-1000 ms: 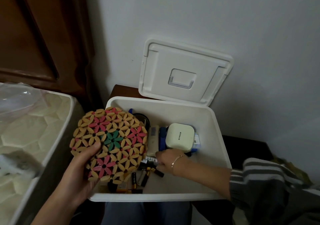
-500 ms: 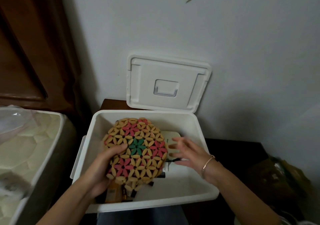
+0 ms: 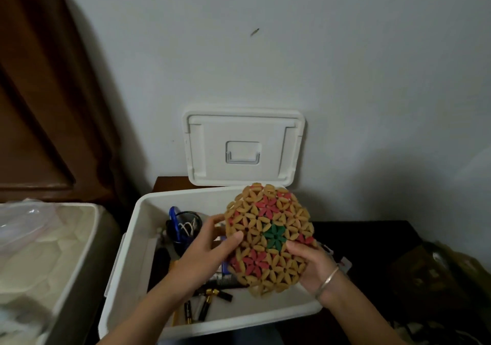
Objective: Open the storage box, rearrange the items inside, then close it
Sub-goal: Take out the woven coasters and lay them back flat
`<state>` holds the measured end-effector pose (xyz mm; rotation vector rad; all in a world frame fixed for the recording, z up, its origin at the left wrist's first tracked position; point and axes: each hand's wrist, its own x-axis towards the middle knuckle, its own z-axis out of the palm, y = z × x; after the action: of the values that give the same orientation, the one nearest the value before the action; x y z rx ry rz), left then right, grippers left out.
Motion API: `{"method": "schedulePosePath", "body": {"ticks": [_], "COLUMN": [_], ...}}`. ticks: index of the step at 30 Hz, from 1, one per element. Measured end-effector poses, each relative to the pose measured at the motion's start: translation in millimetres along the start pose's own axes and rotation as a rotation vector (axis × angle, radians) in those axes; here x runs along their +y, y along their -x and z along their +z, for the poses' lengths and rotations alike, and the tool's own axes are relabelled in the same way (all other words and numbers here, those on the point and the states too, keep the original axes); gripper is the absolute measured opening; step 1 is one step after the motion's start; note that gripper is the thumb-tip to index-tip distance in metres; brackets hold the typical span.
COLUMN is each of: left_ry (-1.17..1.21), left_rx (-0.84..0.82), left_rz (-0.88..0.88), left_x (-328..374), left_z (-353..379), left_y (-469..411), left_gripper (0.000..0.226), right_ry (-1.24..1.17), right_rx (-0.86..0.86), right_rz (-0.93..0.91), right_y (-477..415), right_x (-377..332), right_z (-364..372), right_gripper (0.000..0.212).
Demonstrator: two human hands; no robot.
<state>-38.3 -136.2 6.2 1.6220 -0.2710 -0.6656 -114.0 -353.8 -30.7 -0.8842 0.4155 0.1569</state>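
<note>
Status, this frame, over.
Left hand, right hand grip round woven floral mat over open white plastic storage box. White lid against wall. Black batteries loose inside.

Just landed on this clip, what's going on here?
A person has a grip on a round flower-pattern mat with the left hand and right hand, holding it tilted over the open storage box. The lid leans against the wall behind. Batteries lie near the box's front, a dark cup at its back left. The box is not yet closed.
</note>
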Motion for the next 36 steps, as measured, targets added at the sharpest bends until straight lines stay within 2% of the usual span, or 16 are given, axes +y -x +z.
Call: {"method": "schedulePosePath", "body": {"ticks": [3, 6, 9, 11, 13, 16, 20, 24, 30, 36], "left_ry": [-0.272, -0.532, -0.786, -1.007, -1.240, -1.395, -1.366, -1.322, -1.323, -1.344], "left_rx": [0.010, -0.104, -0.233, -0.284, -0.284, -0.231, -0.171, -0.085, -0.018, -0.018], "left_rz": [0.077, 0.101, 0.143, 0.197, 0.268, 0.343, 0.403, 0.578, 0.537, 0.477], "left_x": [-18.9, -46.1, -65.3, -74.1, -80.0, -85.6, -86.2, -82.7, -70.5, -68.0], "left_z": [-7.2, -14.2, -13.6, -9.0, -5.5, -4.1, -5.6, -13.2, -36.5, -54.8], "left_y": [15.5, 34.5, 46.9, 50.3, 52.8, 54.9, 55.7, 45.7, 9.9, -27.1], "left_gripper": [0.068, 0.063, 0.064, 0.053, 0.044, 0.042, 0.038, 0.031, 0.033, 0.031], "right_ry": [-0.168, -0.258, -0.293, -0.311, -0.312, -0.306, -0.300, -0.293, -0.274, -0.240], "right_rx": [-0.042, -0.036, -0.006, 0.006, 0.013, 0.005, 0.013, 0.028, 0.017, 0.006], "right_rz": [0.015, -0.003, -0.028, -0.045, -0.062, -0.081, -0.100, -0.132, -0.154, -0.131], "right_y": [7.3, 10.2, 10.4, 12.1, 15.1, 20.9, 30.7, 40.2, 46.0, 45.1], "right_x": [-4.4, -6.1, -2.9, 0.0, 3.0, 7.2, 10.1, 9.2, 2.9, -0.1], "right_z": [-20.8, -32.8, -33.8, -29.9, -25.6, -21.8, -21.8, -26.4, -27.7, -27.3], "right_gripper": [0.064, 0.051, 0.053, 0.056, 0.057, 0.054, 0.047, 0.044, 0.047, 0.051]}}
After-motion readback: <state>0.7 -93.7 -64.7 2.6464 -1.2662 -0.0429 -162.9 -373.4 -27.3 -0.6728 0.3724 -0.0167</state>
